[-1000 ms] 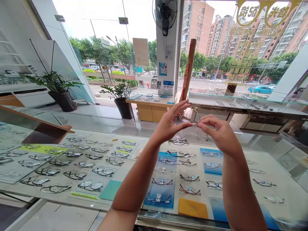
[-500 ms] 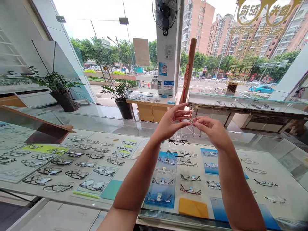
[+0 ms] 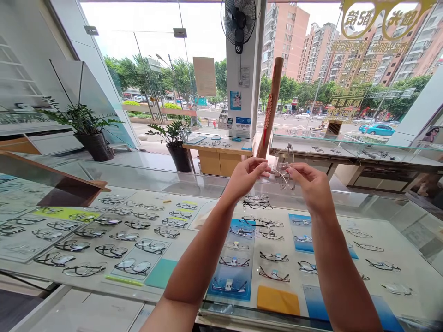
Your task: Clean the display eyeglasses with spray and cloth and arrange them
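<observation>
Both hands are raised above the glass counter with a thin-rimmed pair of eyeglasses (image 3: 285,181) between them. The glasses are turned on end, one lens above the other. My left hand (image 3: 248,177) has its thumb and fingers closed at the tips of the temple arms, on the left side. On the other side, my right hand (image 3: 309,182) pinches the frame near its middle with thumb and forefinger. Below the hands, more eyeglasses (image 3: 256,202) lie in the glass display counter (image 3: 194,182).
Rows of spectacle frames (image 3: 110,250) fill the case on the left. A yellow cloth (image 3: 278,300) and blue cards (image 3: 249,256) lie among the frames nearer me. Beyond the counter stand a wooden post (image 3: 273,101), a potted plant (image 3: 179,157) and another display case (image 3: 218,159).
The eyeglasses have turned and shifted slightly right. My left hand's spread fingers have drawn together and lowered onto the temple arms. My right hand has moved a little to the right.
</observation>
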Demonstrator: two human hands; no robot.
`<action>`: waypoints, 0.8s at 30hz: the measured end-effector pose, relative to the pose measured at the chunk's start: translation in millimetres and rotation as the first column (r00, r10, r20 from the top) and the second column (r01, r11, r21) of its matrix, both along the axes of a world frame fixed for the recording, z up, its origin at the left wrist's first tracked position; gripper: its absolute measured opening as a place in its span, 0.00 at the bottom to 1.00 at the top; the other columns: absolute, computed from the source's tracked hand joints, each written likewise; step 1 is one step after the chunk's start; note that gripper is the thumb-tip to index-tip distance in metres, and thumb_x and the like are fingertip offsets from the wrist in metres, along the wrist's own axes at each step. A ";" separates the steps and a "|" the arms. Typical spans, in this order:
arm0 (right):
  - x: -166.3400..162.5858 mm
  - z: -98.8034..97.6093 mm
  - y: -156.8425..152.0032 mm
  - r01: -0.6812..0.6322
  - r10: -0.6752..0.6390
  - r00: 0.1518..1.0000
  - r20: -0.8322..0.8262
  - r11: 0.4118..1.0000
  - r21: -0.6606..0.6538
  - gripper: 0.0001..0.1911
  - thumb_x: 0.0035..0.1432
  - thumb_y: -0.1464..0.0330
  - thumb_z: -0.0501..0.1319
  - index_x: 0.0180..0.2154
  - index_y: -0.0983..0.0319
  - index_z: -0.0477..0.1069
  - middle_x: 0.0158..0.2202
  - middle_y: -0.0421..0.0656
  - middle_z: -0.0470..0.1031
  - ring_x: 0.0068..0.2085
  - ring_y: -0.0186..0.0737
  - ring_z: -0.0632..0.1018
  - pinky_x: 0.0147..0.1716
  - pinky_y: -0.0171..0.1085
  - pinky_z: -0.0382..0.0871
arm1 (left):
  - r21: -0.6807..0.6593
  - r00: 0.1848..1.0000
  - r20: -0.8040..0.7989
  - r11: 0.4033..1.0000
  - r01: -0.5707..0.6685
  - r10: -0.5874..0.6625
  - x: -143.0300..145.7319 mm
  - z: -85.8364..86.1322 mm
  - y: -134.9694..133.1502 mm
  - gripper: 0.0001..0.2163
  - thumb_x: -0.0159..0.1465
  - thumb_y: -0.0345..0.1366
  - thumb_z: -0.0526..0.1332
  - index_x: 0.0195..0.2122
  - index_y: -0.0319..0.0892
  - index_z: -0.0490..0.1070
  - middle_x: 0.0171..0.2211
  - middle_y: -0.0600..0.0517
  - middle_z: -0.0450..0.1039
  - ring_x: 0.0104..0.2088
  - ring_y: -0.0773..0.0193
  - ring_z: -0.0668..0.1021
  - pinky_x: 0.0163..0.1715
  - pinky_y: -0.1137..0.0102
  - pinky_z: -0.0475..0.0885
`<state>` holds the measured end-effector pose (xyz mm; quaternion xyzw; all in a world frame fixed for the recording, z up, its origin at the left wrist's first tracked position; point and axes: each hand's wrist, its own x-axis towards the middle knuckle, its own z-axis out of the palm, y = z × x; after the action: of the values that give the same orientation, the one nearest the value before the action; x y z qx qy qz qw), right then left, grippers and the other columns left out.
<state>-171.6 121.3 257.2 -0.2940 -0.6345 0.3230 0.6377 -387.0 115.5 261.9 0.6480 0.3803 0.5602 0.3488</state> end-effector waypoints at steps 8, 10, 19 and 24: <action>-4.9 1.1 -4.2 -0.102 0.110 0.980 -0.166 0.993 0.053 0.08 0.62 0.58 0.73 0.39 0.54 0.86 0.47 0.45 0.85 0.52 0.46 0.83 0.56 0.48 0.78 | -0.373 0.986 -0.056 0.919 0.127 -0.159 3.4 -17.4 23.7 0.31 0.72 0.65 0.57 0.54 0.41 0.81 0.59 0.39 0.82 0.58 0.49 0.84 0.56 0.57 0.76; -5.4 0.6 -4.6 -0.129 0.130 0.976 -0.176 0.992 0.016 0.08 0.61 0.57 0.74 0.38 0.53 0.86 0.45 0.44 0.86 0.50 0.45 0.83 0.56 0.48 0.78 | -0.353 0.984 0.024 0.919 0.174 -0.177 6.2 -16.9 24.0 0.33 0.72 0.67 0.56 0.56 0.42 0.80 0.61 0.38 0.81 0.60 0.48 0.83 0.58 0.56 0.75; -8.7 -0.2 -4.3 -0.192 0.180 0.973 -0.144 0.979 -0.067 0.08 0.60 0.57 0.74 0.37 0.54 0.86 0.47 0.44 0.87 0.51 0.46 0.83 0.61 0.50 0.75 | -0.112 0.979 0.069 0.974 0.197 -0.190 8.5 -14.0 22.5 0.40 0.72 0.71 0.45 0.62 0.46 0.80 0.68 0.42 0.75 0.69 0.43 0.75 0.67 0.51 0.68; -13.2 -3.5 -0.4 -0.222 0.203 0.970 -0.134 0.964 -0.147 0.09 0.56 0.57 0.76 0.35 0.55 0.86 0.49 0.45 0.86 0.54 0.47 0.82 0.62 0.49 0.73 | -0.005 0.968 0.011 0.968 0.252 -0.252 8.5 -16.3 20.6 0.40 0.73 0.71 0.42 0.69 0.51 0.75 0.74 0.49 0.67 0.77 0.44 0.63 0.75 0.50 0.59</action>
<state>-184.8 120.8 253.7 -0.2552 -0.5956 0.4564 0.6097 -378.5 136.1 245.6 0.6870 0.2948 0.5133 0.4214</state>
